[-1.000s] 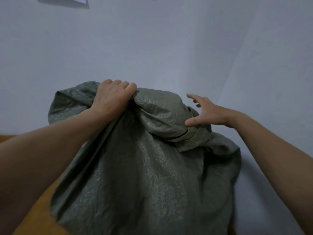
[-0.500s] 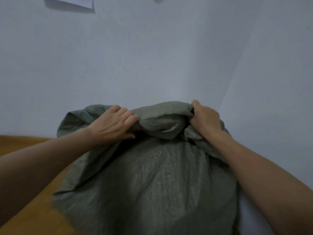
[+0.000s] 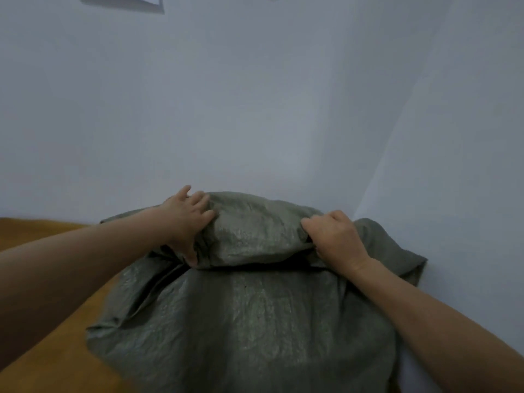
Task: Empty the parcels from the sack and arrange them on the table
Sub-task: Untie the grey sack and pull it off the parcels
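A large grey-green woven sack (image 3: 249, 321) lies bulging on the orange-brown table (image 3: 56, 364), pushed into the corner of the room. Its top is folded over toward me. My left hand (image 3: 188, 222) grips the fold's left end, thumb under the fabric and fingers over it. My right hand (image 3: 331, 236) clutches a bunch of the fabric at the fold's right end. No parcels show; whatever is inside is hidden by the sack.
Pale walls (image 3: 255, 109) meet in a corner right behind and to the right of the sack. A sheet of paper (image 3: 127, 1) hangs high on the left wall. Bare table top shows to the left of the sack.
The sack has come down from raised to lying lower on the table. My right hand, open a second ago, has closed on the fabric; both hands dropped with the fold.
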